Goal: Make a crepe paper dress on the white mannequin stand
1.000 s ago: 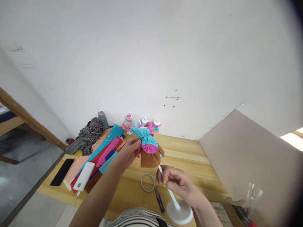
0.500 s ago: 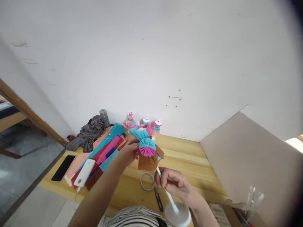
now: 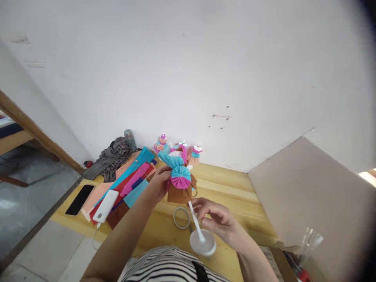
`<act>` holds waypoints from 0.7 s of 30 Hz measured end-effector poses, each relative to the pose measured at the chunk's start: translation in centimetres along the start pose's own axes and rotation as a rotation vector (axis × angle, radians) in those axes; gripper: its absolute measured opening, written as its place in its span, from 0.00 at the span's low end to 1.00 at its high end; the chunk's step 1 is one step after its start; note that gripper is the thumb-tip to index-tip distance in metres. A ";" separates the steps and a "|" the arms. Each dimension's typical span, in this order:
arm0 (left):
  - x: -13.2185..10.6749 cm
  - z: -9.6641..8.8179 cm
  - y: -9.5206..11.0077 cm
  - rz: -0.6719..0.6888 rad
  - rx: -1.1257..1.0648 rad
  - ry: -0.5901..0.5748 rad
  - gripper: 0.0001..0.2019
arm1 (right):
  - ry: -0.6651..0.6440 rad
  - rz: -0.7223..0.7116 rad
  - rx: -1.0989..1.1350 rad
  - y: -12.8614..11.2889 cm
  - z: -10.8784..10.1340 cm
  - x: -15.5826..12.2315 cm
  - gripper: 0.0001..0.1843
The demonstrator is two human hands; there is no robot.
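My left hand [image 3: 159, 182] is closed on a pleated paper dress [image 3: 179, 181] of blue, pink and brown paper, held above the wooden table [image 3: 223, 192]. My right hand [image 3: 216, 221] grips the thin stem of a white stand [image 3: 202, 241], its round base tilted toward me. The stem's tip points up at the underside of the brown skirt. A roll of tape [image 3: 181, 217] lies on the table just below the dress.
Coloured paper sheets [image 3: 131, 182], a white power bank [image 3: 105, 206] and a black phone [image 3: 79, 199] lie at the left. Three small paper-dress figures [image 3: 179, 150], a striped cloth [image 3: 110, 160] and a grey bottle [image 3: 130, 139] stand by the wall. A grey board [image 3: 308, 188] leans at right.
My right hand has tipped the white stand so its base faces me and brought the stem up to the dress. The left hand and dress shifted slightly toward the stand.
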State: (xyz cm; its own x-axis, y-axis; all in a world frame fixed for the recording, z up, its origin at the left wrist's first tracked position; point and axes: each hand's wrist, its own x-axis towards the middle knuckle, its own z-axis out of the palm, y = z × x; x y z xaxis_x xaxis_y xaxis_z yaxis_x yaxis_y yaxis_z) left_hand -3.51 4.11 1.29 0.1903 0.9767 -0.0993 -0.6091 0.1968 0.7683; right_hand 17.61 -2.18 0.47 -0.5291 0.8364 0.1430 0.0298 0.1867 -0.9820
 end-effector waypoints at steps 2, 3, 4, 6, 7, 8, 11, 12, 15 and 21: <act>0.0 0.2 0.1 0.026 0.007 -0.007 0.08 | 0.132 -0.053 -0.080 -1.0 -0.2 0.0 0.08; -0.1 0.5 0.1 0.033 0.019 -0.020 0.08 | 0.209 -0.099 -0.114 -1.7 -0.2 0.2 0.06; -0.2 0.8 0.3 0.039 0.036 -0.035 0.08 | 0.288 -0.160 -0.143 -2.4 -0.1 0.4 0.04; -0.3 1.8 0.5 0.044 0.079 -0.071 0.08 | 0.416 -0.296 -0.221 -4.2 0.3 1.1 0.03; -0.4 2.3 0.7 0.045 0.098 -0.088 0.07 | 0.474 -0.349 -0.273 -5.1 0.6 1.5 0.04; -0.5 2.9 0.8 0.048 0.116 -0.106 0.07 | 0.518 -0.387 -0.332 -5.9 0.9 1.9 0.06; -0.7 4.3 1.2 0.068 0.149 -0.157 0.08 | 0.616 -0.458 -0.504 -7.7 1.6 3.1 0.08; -0.8 4.7 1.3 0.076 0.155 -0.170 0.07 | 0.642 -0.472 -0.551 -8.1 1.7 3.4 0.08; -1.0 5.4 1.5 0.109 0.183 -0.188 0.07 | 0.676 -0.485 -0.639 -8.6 1.8 3.7 0.08; -1.2 5.4 1.7 0.147 0.258 -0.214 0.09 | 0.653 -0.447 -0.655 -8.8 1.4 3.5 0.07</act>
State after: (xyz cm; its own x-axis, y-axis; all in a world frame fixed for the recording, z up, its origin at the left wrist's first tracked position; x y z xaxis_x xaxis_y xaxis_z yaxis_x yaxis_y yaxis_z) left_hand -0.61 2.77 6.19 0.2889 0.9474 0.1377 -0.4328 0.0010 0.9015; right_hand 14.30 -1.62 9.46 -0.0471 0.7019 0.7108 0.5040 0.6310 -0.5898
